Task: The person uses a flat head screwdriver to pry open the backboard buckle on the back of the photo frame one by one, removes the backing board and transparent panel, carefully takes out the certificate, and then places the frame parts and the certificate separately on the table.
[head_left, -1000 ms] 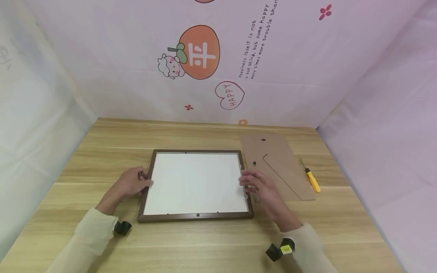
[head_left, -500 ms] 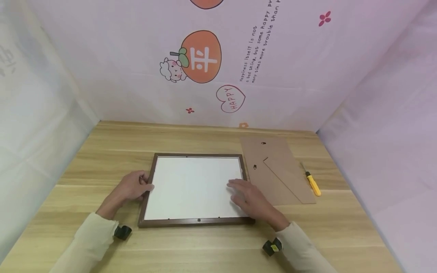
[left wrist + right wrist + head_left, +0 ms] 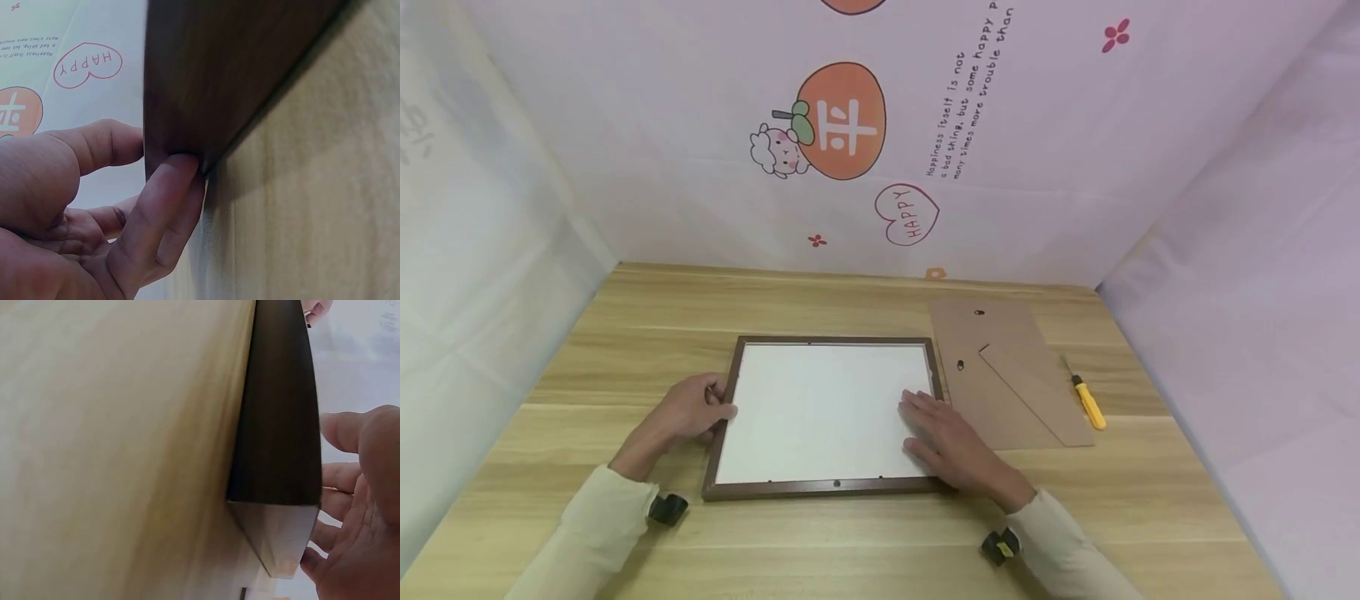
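A brown picture frame (image 3: 775,490) lies face down on the wooden table, its back holding a white sheet (image 3: 820,408). My left hand (image 3: 688,408) grips the frame's left side, thumb on the top edge and fingers against the outer side. In the left wrist view the fingertips reach the lower edge of the frame (image 3: 212,75). My right hand (image 3: 951,442) reaches over the right side, its extended fingers on the white sheet's right part. From the right wrist, the thumb and fingers show past the frame's dark outer side (image 3: 278,412).
Right of the frame lies a brown backing board (image 3: 1015,383) with two small black hangers and a fold-out stand. Beyond it is a screwdriver (image 3: 1088,404) with a yellow handle. White printed cloth (image 3: 1015,217) walls in the table (image 3: 820,542) at the back and sides.
My right hand has moved left from the frame's right edge onto the white sheet, and its fingers have come down flatter. The left hand keeps its grip on the left side.
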A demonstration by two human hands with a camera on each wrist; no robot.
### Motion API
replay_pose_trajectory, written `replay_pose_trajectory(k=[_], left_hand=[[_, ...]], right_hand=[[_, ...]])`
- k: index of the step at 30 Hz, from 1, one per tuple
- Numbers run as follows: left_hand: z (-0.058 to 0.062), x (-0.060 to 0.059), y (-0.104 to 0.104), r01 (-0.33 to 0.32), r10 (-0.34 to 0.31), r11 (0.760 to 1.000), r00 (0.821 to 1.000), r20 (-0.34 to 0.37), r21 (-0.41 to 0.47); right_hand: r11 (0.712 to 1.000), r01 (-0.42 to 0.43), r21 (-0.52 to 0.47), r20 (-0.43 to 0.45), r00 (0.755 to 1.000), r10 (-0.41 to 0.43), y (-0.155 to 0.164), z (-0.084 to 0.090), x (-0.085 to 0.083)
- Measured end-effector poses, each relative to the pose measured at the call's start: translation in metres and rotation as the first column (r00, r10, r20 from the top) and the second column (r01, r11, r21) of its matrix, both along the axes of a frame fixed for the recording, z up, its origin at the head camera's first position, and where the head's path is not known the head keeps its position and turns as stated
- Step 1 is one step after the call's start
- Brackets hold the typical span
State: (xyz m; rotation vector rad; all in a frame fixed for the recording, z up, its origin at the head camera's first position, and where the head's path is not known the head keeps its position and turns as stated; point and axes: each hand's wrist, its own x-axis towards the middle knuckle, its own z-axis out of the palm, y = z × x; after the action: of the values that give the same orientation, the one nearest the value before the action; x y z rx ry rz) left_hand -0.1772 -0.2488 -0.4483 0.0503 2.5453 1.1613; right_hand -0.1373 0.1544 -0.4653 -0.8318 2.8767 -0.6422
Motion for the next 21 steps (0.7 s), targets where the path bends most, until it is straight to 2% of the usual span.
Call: replay_pose_trajectory(k=[10,21], left_hand=[[0.0003,0.0002,0.0,0.003,-0.003,1.0,1.0,0.01,0.012],[0.0008,0.0001,-0.0001,-0.001,0.0,1.0,0.999,0.036,0.025]], right_hand=[[0.999,0.024,0.049,0.007,1.0,-0.024,-0.001,-0.007,0.0028],[0.97,-0.025,0.244,0.022,1.0,0.021,-0.0047,-0.001,0.0033]])
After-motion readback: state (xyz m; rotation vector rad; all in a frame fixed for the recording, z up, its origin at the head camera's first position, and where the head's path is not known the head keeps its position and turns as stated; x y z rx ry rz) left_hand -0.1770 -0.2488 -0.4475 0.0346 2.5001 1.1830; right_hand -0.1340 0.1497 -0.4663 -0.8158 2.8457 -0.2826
